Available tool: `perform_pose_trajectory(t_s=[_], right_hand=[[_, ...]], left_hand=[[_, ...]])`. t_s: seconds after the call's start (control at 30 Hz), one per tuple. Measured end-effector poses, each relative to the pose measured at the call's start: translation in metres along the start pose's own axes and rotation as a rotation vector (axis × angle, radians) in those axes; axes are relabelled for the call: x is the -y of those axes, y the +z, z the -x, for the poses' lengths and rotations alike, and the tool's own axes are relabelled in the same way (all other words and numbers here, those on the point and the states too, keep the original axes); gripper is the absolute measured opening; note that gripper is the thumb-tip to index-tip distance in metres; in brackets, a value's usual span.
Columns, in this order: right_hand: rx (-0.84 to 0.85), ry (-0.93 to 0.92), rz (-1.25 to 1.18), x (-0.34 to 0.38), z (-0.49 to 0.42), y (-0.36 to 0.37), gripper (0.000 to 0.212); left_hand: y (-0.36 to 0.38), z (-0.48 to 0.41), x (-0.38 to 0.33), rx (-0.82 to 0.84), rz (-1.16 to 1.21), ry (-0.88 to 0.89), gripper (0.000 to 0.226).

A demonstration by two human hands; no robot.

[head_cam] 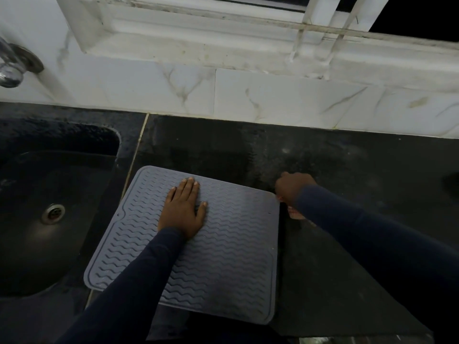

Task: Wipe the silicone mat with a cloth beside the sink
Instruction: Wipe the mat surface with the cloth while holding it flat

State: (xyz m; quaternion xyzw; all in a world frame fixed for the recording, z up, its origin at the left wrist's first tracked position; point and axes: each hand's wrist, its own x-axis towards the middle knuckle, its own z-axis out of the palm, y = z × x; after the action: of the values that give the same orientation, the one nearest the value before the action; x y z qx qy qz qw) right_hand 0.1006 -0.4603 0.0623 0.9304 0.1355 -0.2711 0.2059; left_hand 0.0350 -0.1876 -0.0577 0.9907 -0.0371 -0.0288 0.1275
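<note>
Our left hand point(183, 209) lies flat and open on the silicone mat point(188, 247), palm down — we judge it is there to pin the mat so it won't slide. Our right hand point(293, 187) is curled into a fist just off the mat's far right corner, apparently bunched around a cloth point(294, 214), of which only a pinkish scrap shows beneath the wrist. The mat sits on the dark counter point(360, 194) just beside the sink point(49, 207) — a tap point(12, 68) farther left. Nothing lies on the mat except our own pinning hand.
</note>
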Motion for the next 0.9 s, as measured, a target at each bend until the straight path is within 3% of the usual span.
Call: perform_pose_trajectory(t_s=[0.07, 0.17, 0.27, 0.37, 0.43, 0.5, 0.57, 0.63, 0.7, 0.77, 0.83, 0.9], right_hand=[[-0.127, -0.034, -0.024, 0.017, 0.002, -0.012, 0.027], [-0.291, -0.196, -0.275, 0.064, 0.001, -0.028, 0.023], [-0.107, -0.232, -0.649, 0.101, -0.004, -0.026, 0.024], [-0.055, -0.145, -0.855, 0.07, 0.009, 0.004, 0.024], [-0.009, -0.037, -0.852, 0.036, 0.015, 0.021, 0.024], [0.026, 0.081, -0.451, 0.008, 0.017, 0.023, 0.026], [-0.069, 0.104, -0.161, 0.009, 0.02, 0.016, 0.028], [-0.15, 0.006, -0.264, 0.04, 0.028, 0.014, 0.03], [-0.253, -0.222, -0.42, 0.09, 0.039, 0.027, 0.029], [-0.347, -0.39, -0.449, 0.142, 0.055, 0.045, 0.043], [-0.374, -0.419, -0.434, 0.166, 0.065, 0.065, 0.051], [-0.325, -0.29, -0.61, 0.158, 0.066, 0.087, 0.046]], left_hand=[[0.0, 0.0, 0.0, 0.002, -0.006, 0.001, 0.07], [0.002, -0.001, 0.0, -0.011, -0.02, -0.002, 0.068], [0.002, 0.001, -0.001, -0.01, -0.025, -0.006, 0.069], [0.002, 0.0, 0.002, 0.003, -0.011, 0.008, 0.07], [0.002, 0.0, 0.002, 0.002, -0.014, 0.011, 0.072], [0.002, 0.001, 0.001, -0.01, -0.014, 0.007, 0.072], [0.001, 0.001, -0.001, -0.021, -0.01, 0.007, 0.071], [0.0, 0.0, -0.002, -0.032, -0.002, 0.004, 0.07], [0.0, 0.001, -0.002, -0.045, 0.012, 0.0, 0.069], [-0.001, 0.002, -0.002, -0.054, 0.048, 0.003, 0.068], [-0.002, 0.003, -0.001, -0.068, 0.109, 0.005, 0.065], [-0.004, 0.007, 0.001, -0.083, 0.148, -0.002, 0.063]])
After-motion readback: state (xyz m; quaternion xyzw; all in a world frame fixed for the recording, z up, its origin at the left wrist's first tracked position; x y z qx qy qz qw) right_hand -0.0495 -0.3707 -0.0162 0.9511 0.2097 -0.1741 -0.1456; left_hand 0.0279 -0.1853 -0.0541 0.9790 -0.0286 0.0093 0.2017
